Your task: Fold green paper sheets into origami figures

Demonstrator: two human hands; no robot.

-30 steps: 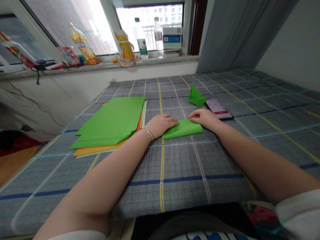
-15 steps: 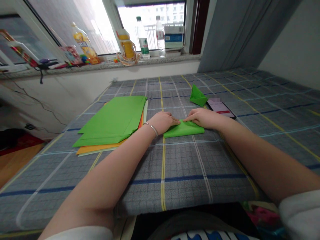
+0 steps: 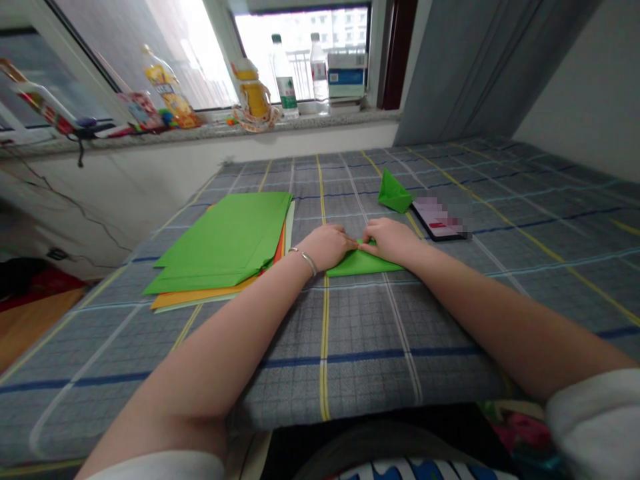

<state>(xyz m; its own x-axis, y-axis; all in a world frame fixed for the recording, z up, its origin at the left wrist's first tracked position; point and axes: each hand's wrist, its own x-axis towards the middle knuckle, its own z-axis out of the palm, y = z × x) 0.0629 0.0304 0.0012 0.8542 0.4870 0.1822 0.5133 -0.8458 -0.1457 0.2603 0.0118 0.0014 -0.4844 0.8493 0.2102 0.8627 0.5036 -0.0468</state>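
Note:
A folded green paper [image 3: 363, 265] lies on the grey checked bedsheet [image 3: 380, 320] in front of me. My left hand [image 3: 325, 245], with a bracelet on the wrist, presses fingertips down on its left end. My right hand [image 3: 389, 240] rests on top of the paper, fingers curled and pinching its upper edge next to the left fingertips. Both hands cover most of the sheet's far edge.
A stack of green and orange paper sheets [image 3: 225, 247] lies to the left. A finished green paper fold [image 3: 394, 192] and a phone [image 3: 441, 219] lie behind my right hand. Bottles and boxes line the windowsill [image 3: 200, 130]. A curtain hangs at back right.
My right hand has slid leftward along the folded paper until its fingers meet the left hand's. The left hand has stayed almost in place.

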